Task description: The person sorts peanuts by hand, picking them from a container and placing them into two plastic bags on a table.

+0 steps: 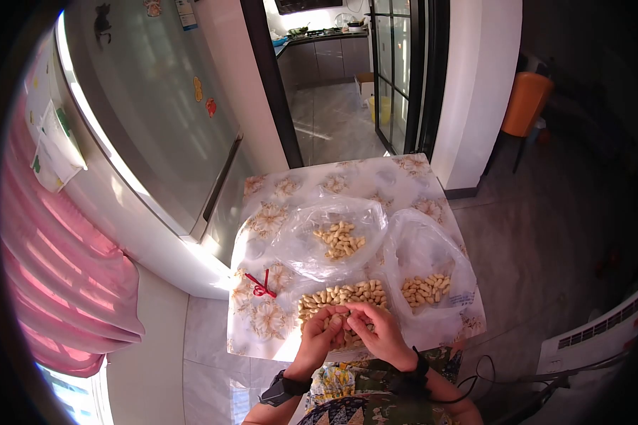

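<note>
My left hand (322, 333) and my right hand (376, 330) meet at the fingertips above a container heaped with unshelled peanuts (354, 291). Both are closed in a pinch on what looks like a peanut, mostly hidden by the fingers. The hands cover the near part of the heap. Beyond them, a clear plastic bag (295, 237) lies spread with a small pile of peanuts (339, 239) on it. To the right, a second plastic bag (412, 237) stands open, holding more peanuts (427, 290).
A red tie or ribbon (261, 285) lies at the left on the flowered tablecloth (269, 319). A fridge (163, 106) stands close on the left, with a pink curtain (64, 262) nearer. Behind the table, a glass door (393, 78) opens to a kitchen. An orange chair (528, 103) is at right.
</note>
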Available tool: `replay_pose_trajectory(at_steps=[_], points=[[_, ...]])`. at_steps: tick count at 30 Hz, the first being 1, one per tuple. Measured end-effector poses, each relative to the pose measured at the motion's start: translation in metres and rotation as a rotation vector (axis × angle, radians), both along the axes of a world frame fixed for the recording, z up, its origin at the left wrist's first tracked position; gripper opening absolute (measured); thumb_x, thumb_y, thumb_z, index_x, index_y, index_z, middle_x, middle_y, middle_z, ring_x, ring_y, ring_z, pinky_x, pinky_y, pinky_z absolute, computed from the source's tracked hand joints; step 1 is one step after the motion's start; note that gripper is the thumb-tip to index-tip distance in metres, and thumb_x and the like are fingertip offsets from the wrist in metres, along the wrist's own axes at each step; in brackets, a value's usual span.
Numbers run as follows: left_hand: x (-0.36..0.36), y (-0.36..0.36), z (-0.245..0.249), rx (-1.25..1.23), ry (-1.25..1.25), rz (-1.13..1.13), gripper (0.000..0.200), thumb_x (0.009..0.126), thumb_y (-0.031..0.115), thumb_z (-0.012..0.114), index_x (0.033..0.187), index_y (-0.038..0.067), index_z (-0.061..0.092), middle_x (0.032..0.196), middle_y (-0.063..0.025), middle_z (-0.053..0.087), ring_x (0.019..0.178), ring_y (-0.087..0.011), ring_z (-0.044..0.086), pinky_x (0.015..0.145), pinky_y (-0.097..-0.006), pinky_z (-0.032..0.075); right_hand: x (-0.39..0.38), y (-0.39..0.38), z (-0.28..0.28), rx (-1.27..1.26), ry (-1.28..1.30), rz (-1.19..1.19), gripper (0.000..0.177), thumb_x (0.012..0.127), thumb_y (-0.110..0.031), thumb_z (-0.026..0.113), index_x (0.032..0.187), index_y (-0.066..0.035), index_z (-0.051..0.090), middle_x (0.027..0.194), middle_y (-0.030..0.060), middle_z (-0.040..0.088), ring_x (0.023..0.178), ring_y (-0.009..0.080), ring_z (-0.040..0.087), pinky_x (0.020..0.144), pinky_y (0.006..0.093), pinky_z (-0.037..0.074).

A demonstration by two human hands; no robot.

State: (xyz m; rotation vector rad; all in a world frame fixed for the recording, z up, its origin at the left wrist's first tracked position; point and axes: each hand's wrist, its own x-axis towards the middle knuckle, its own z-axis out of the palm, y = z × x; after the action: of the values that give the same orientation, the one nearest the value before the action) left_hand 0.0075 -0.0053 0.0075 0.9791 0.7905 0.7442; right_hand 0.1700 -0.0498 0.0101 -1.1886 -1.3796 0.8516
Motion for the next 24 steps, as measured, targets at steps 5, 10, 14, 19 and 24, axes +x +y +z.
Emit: replay_pose_trajectory(at_steps=[5,10,14,19,24], points=[[0.001,-0.002,0.000,0.013,-0.009,-0.057,0.030,0.102,0.020,0.050,0.129,0.007,0.046,0.082,0.0010,0.058,0.064,-0.0042,0.048,0.055,-0.0176,0.036,-0.002,-0.002,0.012,0.047,-0.087,-0.001,0.027,0.091,-0.004,0.063,0.118,-0.004,0.063,0.093,0.0098,0.065,0.081,0.0182,0.066,0.069,0.0292,0.053],[0.003,-0.003,0.006,-0.047,0.036,-0.075,0.033,0.104,0.025,0.048,0.131,0.009,0.043,0.079,0.0030,0.053,0.068,-0.0035,0.046,0.057,-0.0169,0.034,-0.001,0.001,0.002,0.115,-0.209,-0.002,0.023,0.089,-0.001,0.064,0.111,-0.004,0.065,0.093,0.0104,0.064,0.082,0.0218,0.065,0.067,0.0314,0.052],[0.001,0.000,0.001,-0.023,-0.002,-0.128,0.032,0.104,0.028,0.047,0.130,0.009,0.045,0.078,0.0037,0.051,0.067,-0.0037,0.045,0.057,-0.0169,0.033,-0.001,0.001,0.001,0.061,-0.116,0.016,0.016,0.087,-0.001,0.065,0.103,-0.003,0.063,0.095,0.0106,0.064,0.083,0.0229,0.065,0.066,0.0321,0.052],[0.004,0.001,0.004,-0.051,0.002,-0.085,0.031,0.104,0.031,0.047,0.124,0.008,0.051,0.078,0.0034,0.053,0.063,-0.0040,0.045,0.053,-0.0179,0.031,-0.001,0.001,0.004,0.097,-0.114,-0.003,0.015,0.086,-0.001,0.067,0.100,-0.002,0.063,0.092,0.0101,0.064,0.081,0.0224,0.066,0.066,0.0307,0.052],[0.005,0.002,0.000,-0.023,-0.005,-0.096,0.029,0.103,0.031,0.048,0.120,0.007,0.053,0.079,0.0024,0.056,0.060,-0.0043,0.045,0.053,-0.0182,0.032,-0.003,0.001,-0.001,0.138,-0.074,-0.052,0.012,0.086,0.001,0.067,0.097,-0.001,0.062,0.089,0.0092,0.065,0.078,0.0189,0.066,0.067,0.0290,0.052]])
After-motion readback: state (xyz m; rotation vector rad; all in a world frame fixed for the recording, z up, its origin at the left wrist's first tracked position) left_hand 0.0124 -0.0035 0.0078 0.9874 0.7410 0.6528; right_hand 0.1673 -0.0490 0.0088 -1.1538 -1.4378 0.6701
